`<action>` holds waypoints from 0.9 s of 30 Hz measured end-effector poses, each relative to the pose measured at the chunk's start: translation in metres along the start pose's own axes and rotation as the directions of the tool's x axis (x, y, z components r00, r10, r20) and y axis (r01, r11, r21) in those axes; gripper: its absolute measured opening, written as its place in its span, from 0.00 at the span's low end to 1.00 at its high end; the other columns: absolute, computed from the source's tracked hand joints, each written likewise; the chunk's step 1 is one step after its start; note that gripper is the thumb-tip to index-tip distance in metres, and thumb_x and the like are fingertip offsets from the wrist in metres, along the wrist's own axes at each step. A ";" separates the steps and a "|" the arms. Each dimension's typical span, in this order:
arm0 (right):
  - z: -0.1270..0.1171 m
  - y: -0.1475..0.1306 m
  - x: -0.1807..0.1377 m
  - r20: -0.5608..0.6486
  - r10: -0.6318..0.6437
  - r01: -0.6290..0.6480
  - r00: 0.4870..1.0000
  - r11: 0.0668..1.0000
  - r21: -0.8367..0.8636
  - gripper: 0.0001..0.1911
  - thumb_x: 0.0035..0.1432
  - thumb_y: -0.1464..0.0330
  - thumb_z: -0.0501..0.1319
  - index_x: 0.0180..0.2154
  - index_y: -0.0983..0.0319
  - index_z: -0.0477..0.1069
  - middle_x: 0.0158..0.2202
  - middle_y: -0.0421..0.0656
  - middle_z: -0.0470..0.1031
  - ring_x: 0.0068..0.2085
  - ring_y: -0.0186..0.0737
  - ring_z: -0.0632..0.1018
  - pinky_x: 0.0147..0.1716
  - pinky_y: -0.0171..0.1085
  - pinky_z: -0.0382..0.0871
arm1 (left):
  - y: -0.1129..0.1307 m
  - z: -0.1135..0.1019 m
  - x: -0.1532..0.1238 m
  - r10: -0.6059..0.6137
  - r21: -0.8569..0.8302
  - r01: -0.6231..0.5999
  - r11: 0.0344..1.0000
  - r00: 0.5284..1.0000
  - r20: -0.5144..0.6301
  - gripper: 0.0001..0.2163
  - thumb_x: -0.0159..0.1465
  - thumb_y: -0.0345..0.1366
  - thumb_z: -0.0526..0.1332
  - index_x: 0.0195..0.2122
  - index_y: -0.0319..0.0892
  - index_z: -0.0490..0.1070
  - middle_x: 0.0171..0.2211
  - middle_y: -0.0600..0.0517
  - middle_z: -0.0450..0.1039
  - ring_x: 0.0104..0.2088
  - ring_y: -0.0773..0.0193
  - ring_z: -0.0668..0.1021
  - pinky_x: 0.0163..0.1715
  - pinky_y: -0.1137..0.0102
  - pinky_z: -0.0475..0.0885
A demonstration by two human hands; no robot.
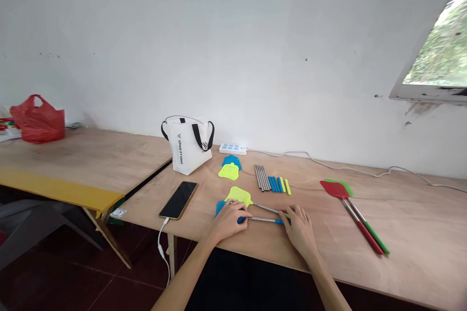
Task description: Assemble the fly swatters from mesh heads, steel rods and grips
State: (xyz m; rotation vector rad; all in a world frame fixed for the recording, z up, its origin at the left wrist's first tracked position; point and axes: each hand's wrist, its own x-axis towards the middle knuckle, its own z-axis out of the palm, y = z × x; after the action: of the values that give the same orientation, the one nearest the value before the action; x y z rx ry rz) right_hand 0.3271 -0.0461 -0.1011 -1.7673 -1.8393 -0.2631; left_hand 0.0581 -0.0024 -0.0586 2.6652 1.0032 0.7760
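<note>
A blue fly swatter [263, 219] lies across the table near the front edge. My left hand [229, 221] is closed around its head end and covers much of the blue head. At the other end, my right hand [299, 229] curls over its blue handle, hiding most of it. Just behind it rests a yellow fly swatter [239, 195], its handle running under my right fingers. Farther back are a loose blue swatter head [232, 159] and a loose yellow head [229, 171]. Several grey metal tubes [261, 178] lie beside several blue grips [275, 184] and yellow grips [287, 186].
On the right lie a red fly swatter [333, 188] and a green one [375, 234]. To the left are a phone [178, 199] on a white cable, a white bag [189, 148] and a power strip [232, 148]. A red plastic bag [42, 121] stands on the neighbouring table.
</note>
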 end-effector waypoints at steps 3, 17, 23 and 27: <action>0.001 0.001 0.001 0.015 0.005 -0.006 1.000 0.999 0.042 0.19 0.73 0.57 0.44 0.38 0.56 0.69 0.41 0.46 0.75 0.46 0.48 0.75 0.50 0.47 0.63 | 0.001 0.001 0.000 0.002 0.010 -0.002 1.000 1.000 0.003 0.12 0.64 0.29 0.61 0.43 0.50 0.81 0.40 0.53 0.77 0.44 0.60 0.77 0.53 0.62 0.64; -0.018 -0.009 0.005 -0.067 0.240 -0.222 0.969 0.953 0.204 0.20 0.72 0.56 0.42 0.41 0.57 0.68 0.42 0.45 0.80 0.47 0.47 0.77 0.42 0.42 0.59 | -0.002 0.003 0.000 0.017 0.072 -0.013 0.997 0.999 -0.049 0.13 0.64 0.27 0.62 0.43 0.52 0.81 0.40 0.54 0.77 0.44 0.61 0.76 0.54 0.61 0.61; -0.019 -0.010 0.005 -0.058 0.176 -0.164 0.983 0.972 0.167 0.24 0.72 0.57 0.40 0.47 0.55 0.74 0.42 0.45 0.78 0.46 0.46 0.77 0.42 0.42 0.59 | -0.006 0.006 0.000 -0.007 0.101 0.017 0.995 0.996 -0.094 0.12 0.67 0.28 0.61 0.47 0.51 0.80 0.41 0.54 0.76 0.44 0.62 0.77 0.56 0.60 0.60; -0.017 -0.009 0.004 -0.065 0.143 -0.132 0.988 0.980 0.148 0.25 0.73 0.57 0.41 0.50 0.55 0.75 0.39 0.45 0.76 0.43 0.45 0.77 0.41 0.41 0.59 | -0.005 0.005 0.000 -0.029 0.112 0.036 0.993 0.997 -0.070 0.09 0.70 0.31 0.61 0.46 0.49 0.78 0.42 0.54 0.76 0.45 0.61 0.77 0.51 0.62 0.62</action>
State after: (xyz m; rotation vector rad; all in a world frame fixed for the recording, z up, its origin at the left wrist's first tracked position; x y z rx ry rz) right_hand 0.3230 -0.0525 -0.0832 -1.7506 -1.6330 -0.1378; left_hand 0.0584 0.0015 -0.0642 2.7261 1.1368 0.8322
